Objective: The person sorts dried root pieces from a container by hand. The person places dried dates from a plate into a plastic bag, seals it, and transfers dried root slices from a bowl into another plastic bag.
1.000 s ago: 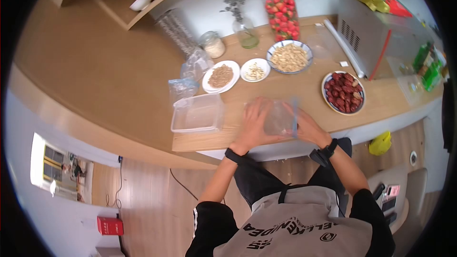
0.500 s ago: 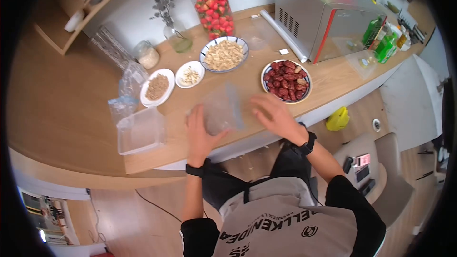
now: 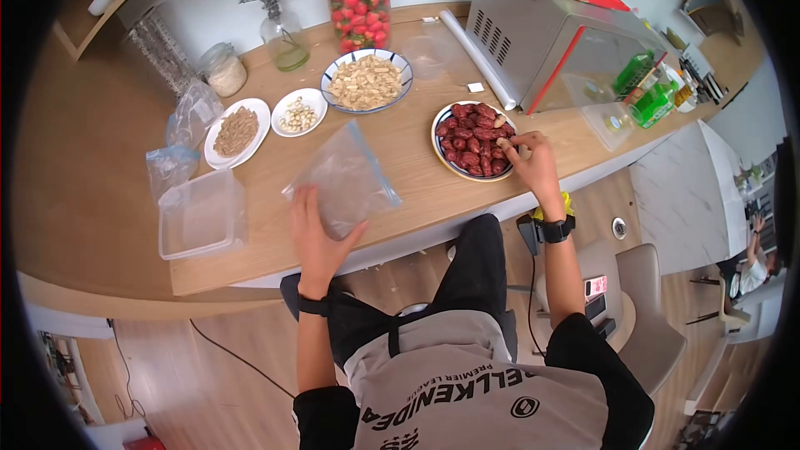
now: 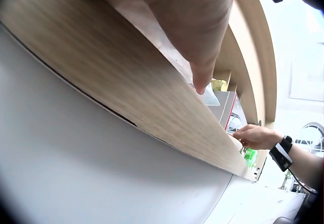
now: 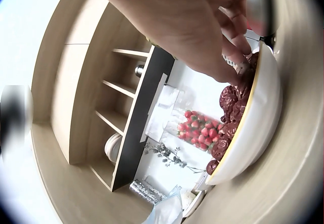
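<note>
My right hand reaches over the near right side of a blue-rimmed bowl heaped with wrinkled red dates. Its thumb and fingers pinch a date at the top of the heap, by the rim in the right wrist view. To the left, my left hand rests on the near left corner of a clear zip bag, fingers straight and thumb spread. The bag lies flat on the wooden counter, its blue zip strip facing right.
Behind the bag stand a plate of brown strips, a small plate of pale pieces and a bowl of light chunks. A clear plastic box sits at the left, a microwave at the back right. Strawberries stand by the wall.
The left hand stays at the bag, which now lies flat on the counter. My right hand has left the bag and moved right to the dates. The head view has turned rightward.
</note>
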A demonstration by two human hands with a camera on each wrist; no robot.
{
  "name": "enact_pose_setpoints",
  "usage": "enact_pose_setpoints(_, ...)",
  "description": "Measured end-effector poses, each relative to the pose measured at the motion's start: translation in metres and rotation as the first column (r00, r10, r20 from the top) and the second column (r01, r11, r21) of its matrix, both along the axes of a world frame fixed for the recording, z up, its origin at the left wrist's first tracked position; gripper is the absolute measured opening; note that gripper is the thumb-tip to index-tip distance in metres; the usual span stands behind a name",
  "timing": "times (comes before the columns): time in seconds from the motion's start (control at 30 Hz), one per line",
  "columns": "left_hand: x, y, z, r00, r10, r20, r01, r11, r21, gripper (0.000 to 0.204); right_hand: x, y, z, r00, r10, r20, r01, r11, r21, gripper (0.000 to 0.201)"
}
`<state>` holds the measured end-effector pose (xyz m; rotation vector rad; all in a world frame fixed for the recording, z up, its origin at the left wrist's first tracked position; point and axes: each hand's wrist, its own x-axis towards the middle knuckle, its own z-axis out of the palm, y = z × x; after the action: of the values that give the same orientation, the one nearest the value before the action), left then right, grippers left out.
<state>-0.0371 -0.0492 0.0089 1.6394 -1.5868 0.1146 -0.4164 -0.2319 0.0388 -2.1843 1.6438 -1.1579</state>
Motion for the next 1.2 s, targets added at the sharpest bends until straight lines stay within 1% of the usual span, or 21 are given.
enact_pose_setpoints(0.13, 0.005, 0.000, -0.003, 0.999, -0.014, -0.032, 0.014, 1.000, 0.006, 0.097, -0.006, -0.010, -0.001, 0.999, 0.036, 0.019, -0.037, 0.997, 0.073, 0.026)
enact_pose_setpoints(0.3, 0.005, -0.001, -0.003, 0.998, -0.044, -0.038, 0.043, 0.998, -0.050, 0.095, 0.002, 0.002, 0.010, 0.998, 0.045, 0.052, -0.047, 0.999, 0.025, 0.025)
enact_pose_setpoints(0.37, 0.005, 0.001, -0.003, 0.999, -0.032, -0.036, 0.030, 0.998, -0.049, 0.096, 0.011, 0.019, 0.019, 0.965, 0.004, 0.260, 0.004, 1.000, -0.030, 0.022)
enact_pose_setpoints(0.4, 0.005, 0.002, -0.003, 0.999, -0.039, -0.027, 0.038, 0.998, -0.046, 0.097, 0.016, 0.026, 0.013, 0.936, 0.002, 0.353, -0.008, 1.000, 0.016, 0.018)
enact_pose_setpoints(0.43, 0.005, 0.002, -0.003, 0.999, -0.038, -0.025, 0.038, 0.999, -0.034, 0.097, 0.023, 0.036, 0.009, 0.935, -0.002, 0.355, -0.008, 1.000, 0.027, 0.018)
enact_pose_setpoints(0.47, 0.005, 0.002, -0.004, 0.998, -0.047, -0.044, 0.045, 0.998, -0.044, 0.097, 0.038, 0.050, 0.009, 0.834, 0.084, 0.545, -0.145, 0.987, 0.069, 0.017)
enact_pose_setpoints(0.5, 0.005, 0.002, -0.004, 0.997, -0.057, -0.061, 0.054, 0.997, -0.054, 0.097, 0.052, 0.062, 0.007, 0.684, 0.143, 0.716, -0.281, 0.957, 0.077, 0.018)
enact_pose_setpoints(0.53, 0.005, 0.003, -0.005, 0.997, -0.062, -0.050, 0.059, 0.997, -0.043, 0.097, 0.066, 0.071, -0.002, 0.655, 0.201, 0.728, -0.353, 0.934, 0.061, 0.018)
enact_pose_setpoints(0.57, 0.006, 0.004, -0.004, 0.996, -0.066, -0.063, 0.064, 0.997, -0.036, 0.097, 0.084, 0.083, -0.002, 0.627, 0.167, 0.761, -0.398, 0.908, 0.129, 0.018)
enact_pose_setpoints(0.63, 0.007, 0.005, -0.004, 0.996, -0.079, -0.051, 0.079, 0.997, -0.013, 0.097, 0.117, 0.090, -0.021, 0.547, 0.191, 0.815, -0.512, 0.847, 0.145, 0.021)
enact_pose_setpoints(0.67, 0.007, 0.005, -0.006, 0.993, -0.090, -0.079, 0.089, 0.996, -0.012, 0.097, 0.132, 0.092, -0.025, 0.527, 0.174, 0.832, -0.507, 0.850, 0.144, 0.021)
enact_pose_setpoints(0.73, 0.008, 0.004, -0.005, 0.991, -0.107, -0.075, 0.108, 0.994, 0.001, 0.097, 0.159, 0.088, -0.027, 0.541, 0.212, 0.814, -0.487, 0.868, 0.098, 0.021)
enact_pose_setpoints(0.77, 0.008, 0.004, -0.005, 0.985, -0.117, -0.129, 0.118, 0.993, 0.005, 0.097, 0.168, 0.084, -0.025, 0.518, 0.199, 0.832, -0.482, 0.871, 0.091, 0.021)
enact_pose_setpoints(0.8, 0.007, 0.005, -0.004, 0.975, -0.126, -0.183, 0.130, 0.991, 0.010, 0.098, 0.175, 0.081, -0.021, 0.608, 0.262, 0.749, -0.519, 0.845, 0.126, 0.022)
enact_pose_setpoints(0.83, 0.006, 0.005, -0.005, 0.978, -0.136, -0.160, 0.142, 0.990, 0.023, 0.098, 0.180, 0.080, -0.015, 0.685, 0.326, 0.651, -0.548, 0.819, 0.167, 0.023)
enact_pose_setpoints(0.87, 0.005, 0.004, -0.005, 0.977, -0.121, -0.178, 0.126, 0.992, 0.018, 0.097, 0.184, 0.081, -0.003, 0.682, 0.382, 0.624, -0.563, 0.819, 0.114, 0.023)
enact_pose_setpoints(0.97, 0.009, 0.003, -0.005, 0.972, -0.124, -0.199, 0.129, 0.991, 0.016, 0.096, 0.177, 0.084, 0.012, 0.708, 0.394, 0.586, -0.502, 0.864, 0.026, 0.023)
enact_pose_setpoints(1.03, 0.004, 0.003, -0.010, 0.963, -0.133, -0.234, 0.139, 0.990, 0.010, 0.096, 0.156, 0.085, 0.008, 0.759, 0.338, 0.557, -0.430, 0.902, 0.038, 0.022)
enact_pose_setpoints(1.1, 0.005, 0.004, -0.009, 0.977, -0.094, -0.192, 0.109, 0.992, 0.068, 0.098, 0.127, 0.084, 0.004, 0.811, 0.288, 0.509, -0.362, 0.931, 0.050, 0.021)
enact_pose_setpoints(1.17, 0.003, 0.004, -0.012, 0.974, -0.098, -0.205, 0.114, 0.991, 0.065, 0.097, 0.098, 0.082, 0.003, 0.841, 0.179, 0.510, -0.183, 0.982, -0.042, 0.019)
enact_pose_setpoints(1.2, 0.004, 0.004, -0.013, 0.979, -0.099, -0.178, 0.112, 0.992, 0.065, 0.097, 0.083, 0.081, 0.004, 0.871, 0.105, 0.480, -0.107, 0.994, -0.022, 0.017)
